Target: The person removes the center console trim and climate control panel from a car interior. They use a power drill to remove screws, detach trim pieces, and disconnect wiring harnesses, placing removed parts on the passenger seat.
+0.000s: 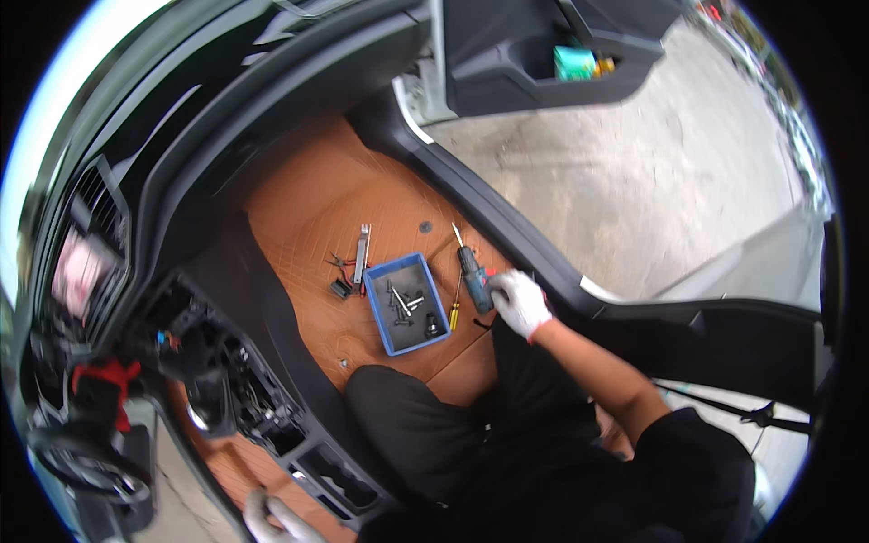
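My right hand (523, 304), in a white glove with a red cuff, is closed at the side of a grey-blue power drill (474, 279) with a long bit. The glove hides part of the drill's handle. Left of the drill, a yellow-handled screwdriver (454, 315) lies beside a blue tray (395, 351) holding a socket, bolts and other small metal parts. My left hand (274, 518), also gloved, is low at the left beside the centre console, fingers apart and nothing visible in it. Pliers (342, 265) and a flat metal tool (362, 253) lie left of the tray.
A brown quilted mat (312, 195) covers the car's footwell around the tools. The opened-up centre console (258, 389) runs along my left, with the steering wheel (86, 466) beyond. At the upper right, the open door (480, 86) holds a green packet (574, 63).
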The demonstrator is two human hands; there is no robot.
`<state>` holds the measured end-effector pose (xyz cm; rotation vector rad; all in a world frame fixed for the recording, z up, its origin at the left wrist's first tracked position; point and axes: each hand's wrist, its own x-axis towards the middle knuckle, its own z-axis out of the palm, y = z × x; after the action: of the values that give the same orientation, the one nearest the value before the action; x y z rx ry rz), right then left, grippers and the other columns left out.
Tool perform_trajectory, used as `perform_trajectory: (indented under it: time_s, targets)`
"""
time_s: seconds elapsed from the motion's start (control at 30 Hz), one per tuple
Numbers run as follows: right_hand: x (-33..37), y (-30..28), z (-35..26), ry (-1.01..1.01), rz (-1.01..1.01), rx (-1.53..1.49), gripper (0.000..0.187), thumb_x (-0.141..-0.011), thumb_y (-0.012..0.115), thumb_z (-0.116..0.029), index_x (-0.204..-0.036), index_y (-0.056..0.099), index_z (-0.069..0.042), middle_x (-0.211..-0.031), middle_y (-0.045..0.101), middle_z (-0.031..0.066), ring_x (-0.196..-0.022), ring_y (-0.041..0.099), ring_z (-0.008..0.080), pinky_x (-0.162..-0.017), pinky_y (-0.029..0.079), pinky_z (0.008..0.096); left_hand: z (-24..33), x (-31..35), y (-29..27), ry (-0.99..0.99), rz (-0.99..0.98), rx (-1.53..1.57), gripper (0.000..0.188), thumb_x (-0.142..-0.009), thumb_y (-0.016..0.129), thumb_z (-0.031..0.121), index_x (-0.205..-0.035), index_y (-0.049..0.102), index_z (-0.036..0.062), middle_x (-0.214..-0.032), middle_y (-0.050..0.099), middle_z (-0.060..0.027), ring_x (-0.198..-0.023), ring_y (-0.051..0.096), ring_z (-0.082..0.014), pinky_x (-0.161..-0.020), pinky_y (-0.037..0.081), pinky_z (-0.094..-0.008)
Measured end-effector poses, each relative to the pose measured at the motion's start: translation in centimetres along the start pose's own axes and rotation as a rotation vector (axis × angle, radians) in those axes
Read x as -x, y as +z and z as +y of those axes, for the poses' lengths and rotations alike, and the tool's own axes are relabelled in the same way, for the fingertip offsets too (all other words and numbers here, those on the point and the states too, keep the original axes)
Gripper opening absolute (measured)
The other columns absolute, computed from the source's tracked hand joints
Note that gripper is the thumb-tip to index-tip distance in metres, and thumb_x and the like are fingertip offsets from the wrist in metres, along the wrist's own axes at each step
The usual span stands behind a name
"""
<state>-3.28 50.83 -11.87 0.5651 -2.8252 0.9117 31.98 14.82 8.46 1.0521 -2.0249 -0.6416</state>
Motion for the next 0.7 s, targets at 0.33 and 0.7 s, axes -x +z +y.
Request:
perform_trajectory:
  time_s: [0.33,0.7]
  targets:
    - [-7.7,7.4,8.9,0.221,-0.777,0.317,0.065,-0.07,0.087,-0.018,-0.128,0.06,-0.004,-0.12,0.071,0.0194,-0.113,0.071,0.0362,-0.095,0.057,0.0467,6.7,-4.7,28.9,0.364,-1.082,-0.028,0.02,-0.098,0.072,0.01,-0.113,0.077,-0.0019,-0.107,0.078,-0.0222,-0.101,0.077,-0.0347,-0.096,0.059,-0.0409]
    - [-9.3,7.8,11.9,0.252,-0.752,0.007,0.067,-0.064,0.089,-0.013,-0.123,0.058,-0.002,-0.115,0.067,0.0209,-0.107,0.071,0.04,-0.093,0.058,0.0469,-1.9,-14.0,69.7,0.811,-1.364,-0.61,0.043,-0.082,0.075,0.01,-0.124,0.072,0.0071,-0.115,0.072,-0.02,-0.109,0.071,-0.0392,-0.099,0.057,-0.0462]
